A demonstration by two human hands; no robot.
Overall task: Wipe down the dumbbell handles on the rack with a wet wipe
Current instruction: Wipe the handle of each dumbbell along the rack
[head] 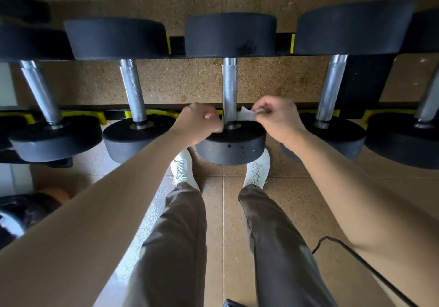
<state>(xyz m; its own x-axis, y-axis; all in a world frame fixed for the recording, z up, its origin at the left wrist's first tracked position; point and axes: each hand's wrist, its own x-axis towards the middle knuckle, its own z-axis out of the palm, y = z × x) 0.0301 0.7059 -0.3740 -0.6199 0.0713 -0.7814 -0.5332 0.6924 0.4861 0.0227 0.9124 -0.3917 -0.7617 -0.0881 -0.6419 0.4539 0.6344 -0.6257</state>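
Several black dumbbells lie side by side on a black rack with yellow cradles. The middle dumbbell has a knurled steel handle. A white wet wipe is looped around the near end of that handle, just above the near weight head. My left hand pinches one end of the wipe on the handle's left side. On the right side, my right hand pinches the other end. Most of the wipe is hidden by my fingers and the handle.
Neighbouring dumbbell handles stand close on either side. My white shoes are on the speckled tan floor under the rack. A black cable hangs at lower right. A dark rounded object lies at lower left.
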